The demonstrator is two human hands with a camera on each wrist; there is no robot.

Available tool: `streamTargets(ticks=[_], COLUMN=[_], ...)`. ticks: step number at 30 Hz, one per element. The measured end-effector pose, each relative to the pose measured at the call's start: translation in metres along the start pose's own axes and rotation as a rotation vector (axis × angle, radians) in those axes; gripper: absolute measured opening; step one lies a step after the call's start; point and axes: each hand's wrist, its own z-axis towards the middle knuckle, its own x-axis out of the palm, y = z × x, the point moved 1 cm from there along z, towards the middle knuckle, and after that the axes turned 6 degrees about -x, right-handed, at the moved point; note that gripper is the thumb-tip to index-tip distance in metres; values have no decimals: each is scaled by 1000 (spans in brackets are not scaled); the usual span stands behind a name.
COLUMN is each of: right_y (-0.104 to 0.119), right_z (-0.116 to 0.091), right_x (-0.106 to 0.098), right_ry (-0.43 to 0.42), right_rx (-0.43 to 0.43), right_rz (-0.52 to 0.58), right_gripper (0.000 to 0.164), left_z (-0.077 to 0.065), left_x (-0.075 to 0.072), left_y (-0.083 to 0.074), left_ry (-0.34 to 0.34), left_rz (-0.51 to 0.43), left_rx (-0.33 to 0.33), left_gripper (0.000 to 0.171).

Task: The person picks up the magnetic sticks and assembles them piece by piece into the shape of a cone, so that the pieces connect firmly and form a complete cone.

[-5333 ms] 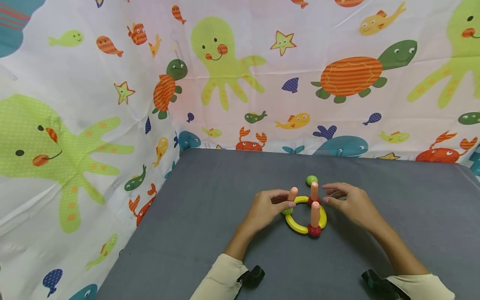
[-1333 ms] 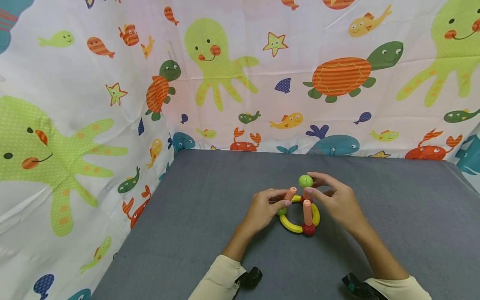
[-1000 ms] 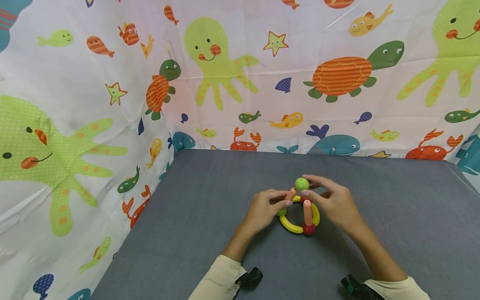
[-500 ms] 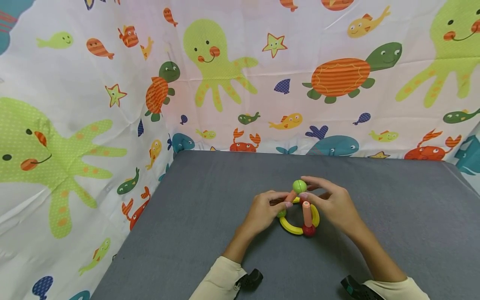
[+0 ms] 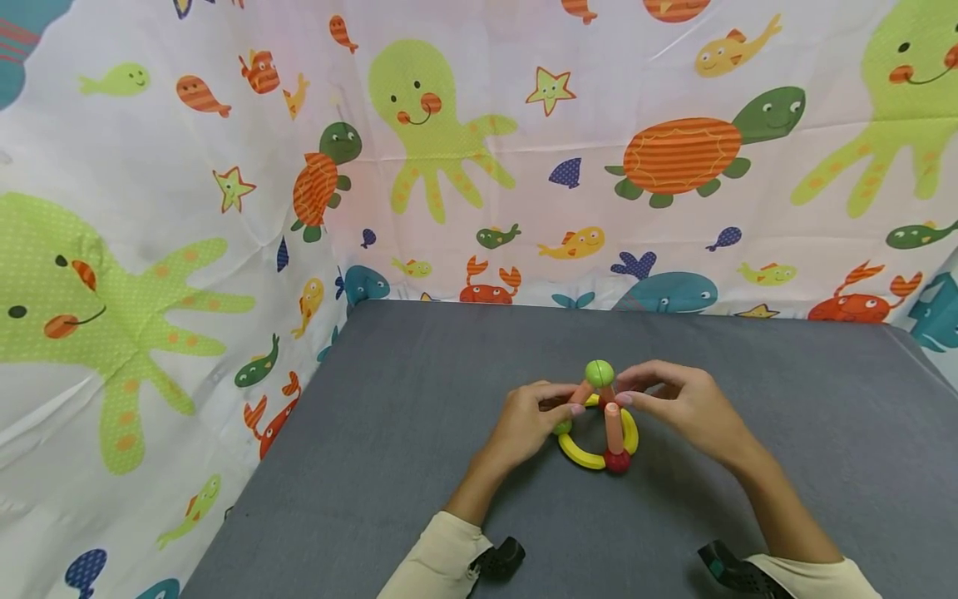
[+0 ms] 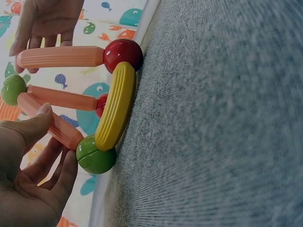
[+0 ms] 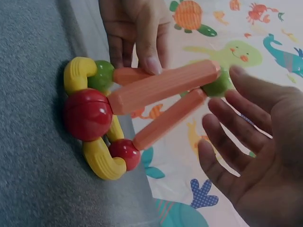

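A ring of curved yellow sticks point(image 5: 582, 449), joined by red and green balls, lies on the table. Peach rods rise from its balls. My left hand point(image 5: 526, 424) pinches the left rod point(image 6: 64, 126) above the lower green ball point(image 6: 95, 155). On top, another green ball point(image 5: 599, 373) joins the tips of that leaning rod and the back rod point(image 7: 170, 118). The front rod point(image 5: 614, 428) stands on a red ball point(image 5: 617, 461) with its upper end free. My right hand point(image 5: 692, 408) hovers just right of the rods, fingers spread and holding nothing.
A grey cloth-covered table point(image 5: 419, 366) lies under the toy. Behind it and to the left hangs a white curtain point(image 5: 456, 108) printed with sea animals. Both wrists wear black cameras point(image 5: 501, 559).
The loose green ball was picked up by my right hand and moved left onto the rod tips. That hand has now let go and drawn back right. My left hand keeps its pinch.
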Motion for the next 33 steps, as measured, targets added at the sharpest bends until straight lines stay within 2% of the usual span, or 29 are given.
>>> streamTargets(ticks=[10, 15, 22, 33], right_y=[-8, -14, -16, -19], right_z=[2, 2, 3, 4], right_x=[2, 4, 6, 10], right_ry=[234, 306, 314, 239], right_rx=[61, 100, 99, 109], right_rz=[14, 40, 39, -26], right_gripper=[25, 26, 24, 31], left_z=[1, 1, 1, 1], left_x=[1, 1, 1, 0], left_y=[1, 0, 0, 1], left_ry=[2, 2, -5, 6], left_rz=[-4, -15, -25, -21], left_rx=[11, 4, -3, 19], left_gripper=[36, 35, 33, 35])
